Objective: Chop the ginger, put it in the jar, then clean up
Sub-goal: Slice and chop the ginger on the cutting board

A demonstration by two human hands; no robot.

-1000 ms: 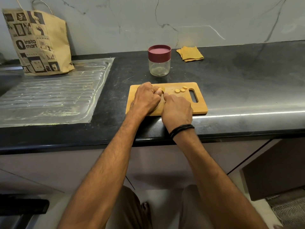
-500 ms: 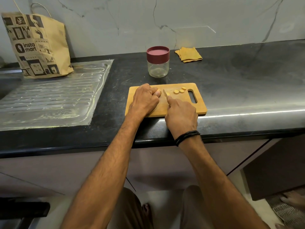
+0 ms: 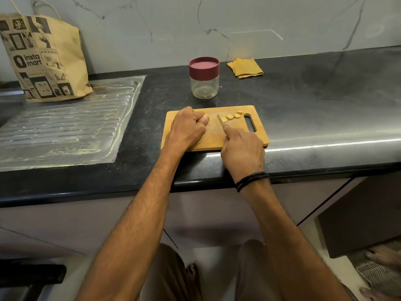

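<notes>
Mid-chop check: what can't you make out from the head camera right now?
Ginger piece: head view, mostly covered by the left hand; remaining size unknown.
Knife: head view, handle hidden in the grip of the right hand; only the blade shows.
Paper bag: head view, cut off by the left edge; contents hidden by its walls.

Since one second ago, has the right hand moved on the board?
Yes, the right hand shifted right along the cutting board, away from the left hand, toward the ginger slices.
</notes>
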